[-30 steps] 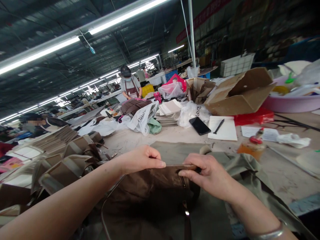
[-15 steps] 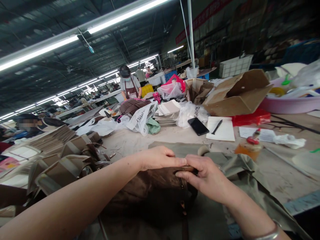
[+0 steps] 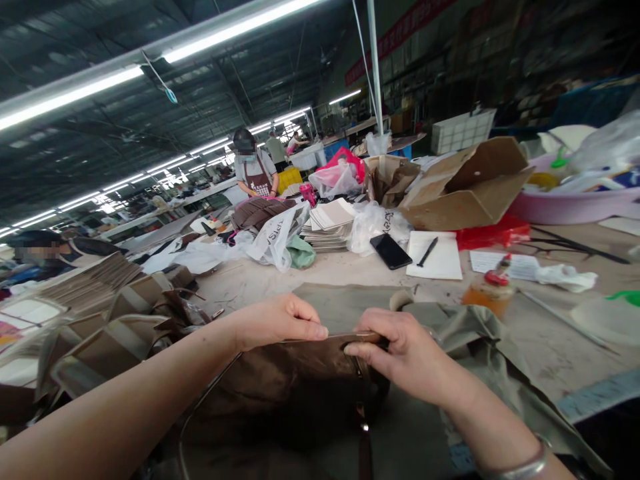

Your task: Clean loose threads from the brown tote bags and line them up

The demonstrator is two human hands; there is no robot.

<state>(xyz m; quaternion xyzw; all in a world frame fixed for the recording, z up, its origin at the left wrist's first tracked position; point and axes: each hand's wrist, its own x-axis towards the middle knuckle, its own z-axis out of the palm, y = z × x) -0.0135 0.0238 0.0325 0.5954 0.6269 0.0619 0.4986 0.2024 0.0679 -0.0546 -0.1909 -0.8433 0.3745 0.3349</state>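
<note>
A brown bag (image 3: pixel 295 387) lies in front of me on an olive cloth (image 3: pixel 470 333). My left hand (image 3: pixel 277 321) is closed, pinching the bag's top edge from the left. My right hand (image 3: pixel 400 353) is closed on the same edge at its right end, fingers curled over the rim. A gap of bare edge shows between the two hands. A dark strap with a metal fitting (image 3: pixel 363 427) hangs down the bag's front.
Folded brown bags (image 3: pixel 100 327) pile up at the left. Beyond the cloth lie a black phone (image 3: pixel 390 251), a notepad with a pen (image 3: pixel 434 255), an orange glue bottle (image 3: pixel 487 290), a torn cardboard box (image 3: pixel 465 183) and plastic bags (image 3: pixel 275 233). A person in an apron (image 3: pixel 253 170) works further back.
My left hand slid right until it met the right hand half a second ago, then drew back left along the bag's edge. The right hand kept its hold.
</note>
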